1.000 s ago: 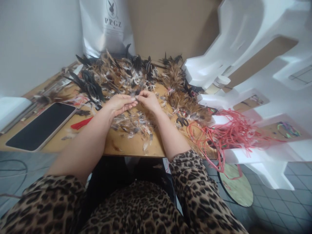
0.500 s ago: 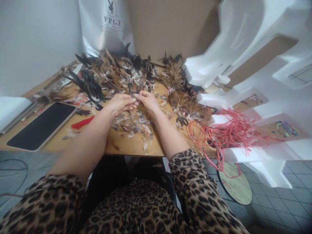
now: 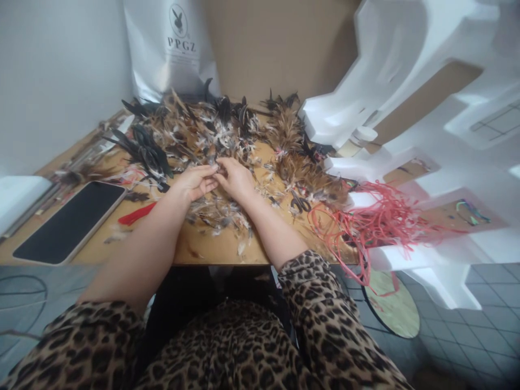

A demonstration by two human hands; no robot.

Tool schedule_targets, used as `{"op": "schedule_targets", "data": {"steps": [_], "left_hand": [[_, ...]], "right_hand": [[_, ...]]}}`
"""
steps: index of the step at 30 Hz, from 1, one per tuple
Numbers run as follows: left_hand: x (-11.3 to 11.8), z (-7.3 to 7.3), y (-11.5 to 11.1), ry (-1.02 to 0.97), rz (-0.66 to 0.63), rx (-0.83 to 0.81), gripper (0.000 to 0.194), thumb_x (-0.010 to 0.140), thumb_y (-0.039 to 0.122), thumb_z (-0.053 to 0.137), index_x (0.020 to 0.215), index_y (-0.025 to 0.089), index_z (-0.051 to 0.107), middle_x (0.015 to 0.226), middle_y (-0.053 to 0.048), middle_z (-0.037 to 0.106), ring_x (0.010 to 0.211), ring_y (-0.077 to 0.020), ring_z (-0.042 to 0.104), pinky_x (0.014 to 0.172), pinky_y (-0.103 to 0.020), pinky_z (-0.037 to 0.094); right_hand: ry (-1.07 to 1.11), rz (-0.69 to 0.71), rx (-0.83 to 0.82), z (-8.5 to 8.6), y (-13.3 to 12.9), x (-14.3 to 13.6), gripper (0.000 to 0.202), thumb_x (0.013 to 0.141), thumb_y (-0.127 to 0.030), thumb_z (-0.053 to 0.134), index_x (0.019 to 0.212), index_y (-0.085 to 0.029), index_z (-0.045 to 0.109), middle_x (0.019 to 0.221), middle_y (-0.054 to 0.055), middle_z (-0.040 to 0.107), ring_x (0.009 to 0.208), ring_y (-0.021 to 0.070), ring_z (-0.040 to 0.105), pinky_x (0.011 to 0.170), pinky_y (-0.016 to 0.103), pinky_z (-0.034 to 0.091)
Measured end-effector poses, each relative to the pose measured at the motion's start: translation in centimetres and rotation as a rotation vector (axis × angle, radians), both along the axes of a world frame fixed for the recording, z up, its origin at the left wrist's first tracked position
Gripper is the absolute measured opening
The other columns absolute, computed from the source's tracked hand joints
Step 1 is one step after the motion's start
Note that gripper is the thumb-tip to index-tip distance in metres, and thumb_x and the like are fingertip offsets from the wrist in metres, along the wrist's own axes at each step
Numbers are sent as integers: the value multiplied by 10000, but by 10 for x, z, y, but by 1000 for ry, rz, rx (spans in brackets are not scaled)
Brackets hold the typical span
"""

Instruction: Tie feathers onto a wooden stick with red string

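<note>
My left hand and my right hand meet over the middle of the wooden table. The fingertips of both are pinched together on something small, perhaps a feather, too blurred to make out. Behind them lies a wide heap of brown, black and white feathers. Loose small feathers are scattered just below my hands. A bunch of black feathers lies to the left of my left hand, and brown feather bundles lie to the right.
A phone and a red strip lie left. Black scissors, tangled red strings and white foam pieces with a small jar are right. A silver bag stands behind.
The view has shifted slightly, so the table sits a little lower. My right hand has turned and its fingers now overlap my left fingertips more closely.
</note>
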State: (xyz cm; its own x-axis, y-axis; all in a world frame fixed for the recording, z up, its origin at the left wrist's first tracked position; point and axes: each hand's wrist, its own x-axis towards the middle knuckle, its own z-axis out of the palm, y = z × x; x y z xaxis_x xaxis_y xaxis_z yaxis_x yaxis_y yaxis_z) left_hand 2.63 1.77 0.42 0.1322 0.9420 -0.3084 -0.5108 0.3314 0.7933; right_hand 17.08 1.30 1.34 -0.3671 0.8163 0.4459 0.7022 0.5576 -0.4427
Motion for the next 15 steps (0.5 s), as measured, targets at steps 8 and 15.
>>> {"op": "schedule_targets", "data": {"steps": [8, 15], "left_hand": [[-1, -6, 1, 134, 35, 58, 108, 657, 145, 755, 711, 105, 670, 720, -68, 696, 628, -106, 651, 628, -198, 529], [0, -1, 1, 207, 157, 108, 77, 718, 135, 697, 676, 94, 647, 718, -90, 706, 593, -94, 647, 537, -146, 486]], "right_hand": [[15, 0, 5, -10, 6, 1, 341, 848, -307, 551, 1162, -180, 588, 1114, 74, 631, 1025, 205, 585, 903, 307, 451], [206, -217, -5, -14, 40, 34, 389, 786, -321, 642, 1117, -118, 618, 1137, 125, 635, 1091, 219, 575, 977, 321, 425]]}}
